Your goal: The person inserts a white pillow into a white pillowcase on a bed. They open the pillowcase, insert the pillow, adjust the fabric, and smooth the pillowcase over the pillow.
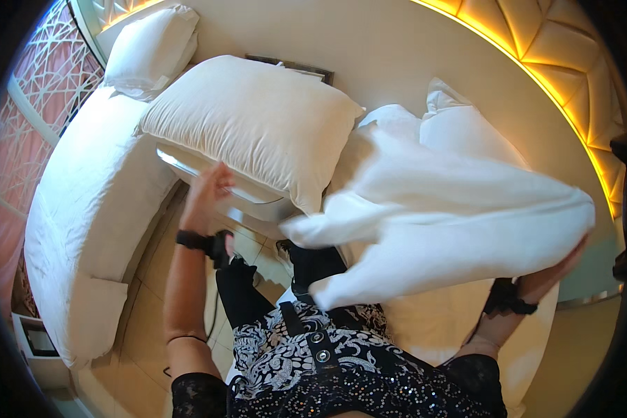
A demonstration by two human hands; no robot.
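A white cloth (460,223), which looks like a pillowcase, hangs spread and blurred in the air over the right-hand bed. My right hand (575,256) is at its right end, holding it up. The cloth hides most of those fingers. My left hand (209,195) is raised in front of a plump white pillow (258,122), fingers loosely bent and slightly smeared, with nothing seen in them. That uncased-looking pillow rests on top of a small cabinet (258,205) between the two beds. Black straps circle both my wrists.
On the left stands a bed (90,188) with white bedding and a pillow (150,52) at its head. The right-hand bed (453,334) has more white pillows (467,129) against the wall. Tiled floor (146,306) lies between the beds. A small white stand (38,341) is at lower left.
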